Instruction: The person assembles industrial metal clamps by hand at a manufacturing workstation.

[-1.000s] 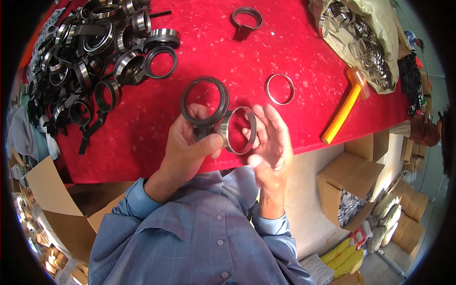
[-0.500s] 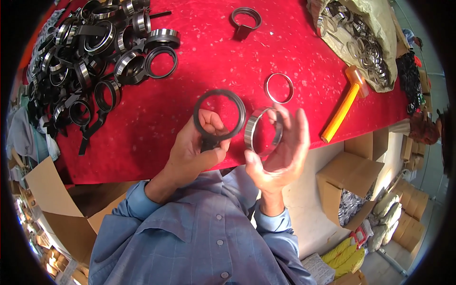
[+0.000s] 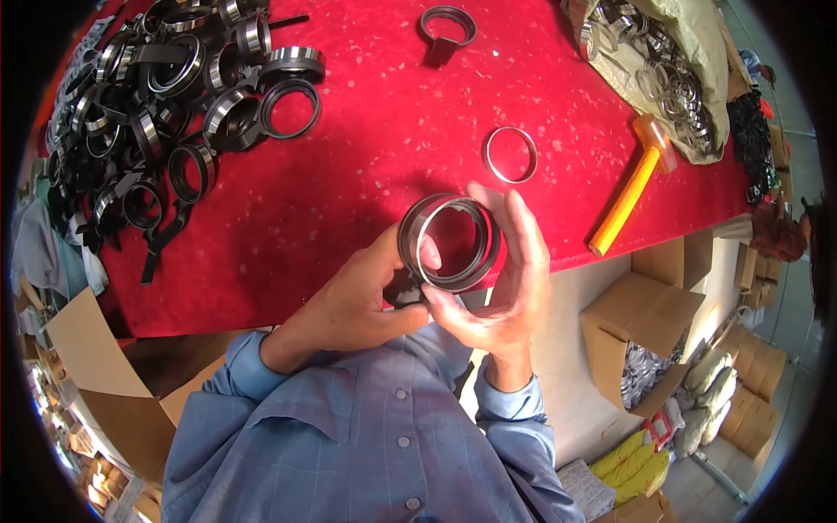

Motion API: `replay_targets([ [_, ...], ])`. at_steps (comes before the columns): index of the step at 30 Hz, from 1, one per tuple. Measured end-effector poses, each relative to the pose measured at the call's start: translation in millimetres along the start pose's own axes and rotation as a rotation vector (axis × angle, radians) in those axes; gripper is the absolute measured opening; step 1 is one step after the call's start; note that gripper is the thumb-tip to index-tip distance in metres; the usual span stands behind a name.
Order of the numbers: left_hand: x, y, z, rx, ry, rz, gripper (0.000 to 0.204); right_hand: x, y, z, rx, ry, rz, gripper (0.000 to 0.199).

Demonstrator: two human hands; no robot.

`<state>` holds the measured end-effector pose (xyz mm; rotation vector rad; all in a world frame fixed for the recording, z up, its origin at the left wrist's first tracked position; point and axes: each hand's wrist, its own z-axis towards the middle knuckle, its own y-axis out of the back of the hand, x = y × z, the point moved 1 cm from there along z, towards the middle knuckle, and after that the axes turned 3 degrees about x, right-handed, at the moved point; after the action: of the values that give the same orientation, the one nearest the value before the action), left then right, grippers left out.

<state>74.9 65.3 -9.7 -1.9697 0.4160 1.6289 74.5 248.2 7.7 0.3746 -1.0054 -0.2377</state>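
Over the front edge of the red-covered table, my left hand grips a black ring with a short tab at its lower side. My right hand curves round a shiny metal ring, thumb below and fingers at its far side. The two rings sit face to face and touch; how far one fits into the other I cannot tell. Just beyond my right fingertips, a thin metal ring lies on the cloth. Farther off lies another black ring with a tab.
Black-and-metal ring assemblies are heaped at the far left. A yellow-handled mallet lies on the right, near a pale sack of metal rings. Open cardboard boxes stand beside the red table.
The metal ring in my right hand has moved left against the black ring, which has come slightly right and down. Before, the two were apart.
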Motion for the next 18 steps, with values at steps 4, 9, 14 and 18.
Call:
replay_targets([
  [4,-3.5,1.9,-0.8,0.031,0.044,0.028,0.046,-1.9,1.9,-2.8,0.016,-0.05,0.066,0.101],
  [9,-2.8,0.9,-0.9,0.027,0.01,0.075,0.048,-3.9,2.2,-5.5,0.04,-0.071,0.116,0.103],
  [14,3.9,3.0,-2.5,0.053,0.004,0.074,0.049,-6.2,1.3,-7.6,0.031,-0.068,0.139,0.111],
  [18,2.3,3.5,-3.4,0.047,-0.021,0.095,0.051,-7.0,0.4,-8.8,0.009,-0.141,0.269,0.117],
])
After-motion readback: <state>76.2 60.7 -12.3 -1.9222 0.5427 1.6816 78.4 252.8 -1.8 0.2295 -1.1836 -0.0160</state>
